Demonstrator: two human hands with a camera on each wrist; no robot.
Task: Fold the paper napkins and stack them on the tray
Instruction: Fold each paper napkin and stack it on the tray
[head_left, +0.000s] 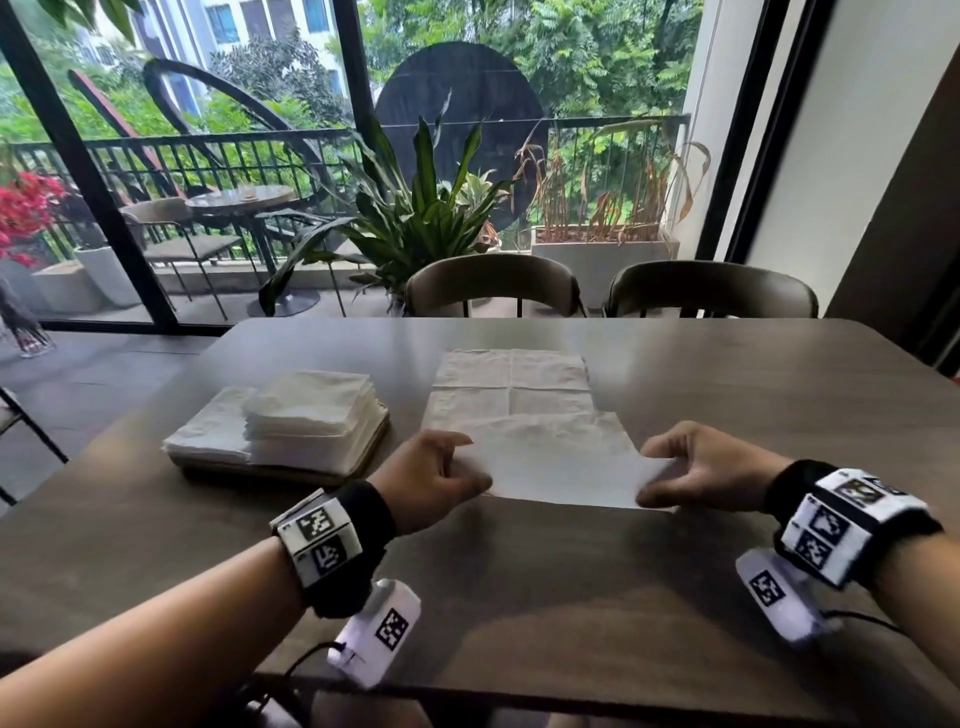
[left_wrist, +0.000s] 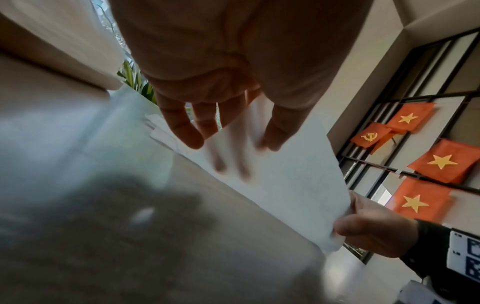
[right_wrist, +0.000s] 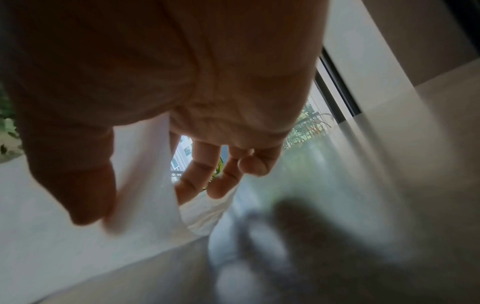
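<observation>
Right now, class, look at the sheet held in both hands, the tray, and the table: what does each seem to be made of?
Sheet: thin white paper tissue, matte; fold creases show and it sags between the left hand and right hand.
Tray: likely wood; brown matte edge, mostly covered by the napkin stack.
Table: wood-look brown top, smooth satin; it reflects window light. Solid wood or laminate is unclear.

- No words or numbers are legible in any view.
- Red flags (left_wrist: 410, 119) on the wall grid bear yellow stars; one (left_wrist: 370, 135) a hammer and sickle.
- Wrist bands (head_left: 324, 540) carry black-and-white square marker codes.
</observation>
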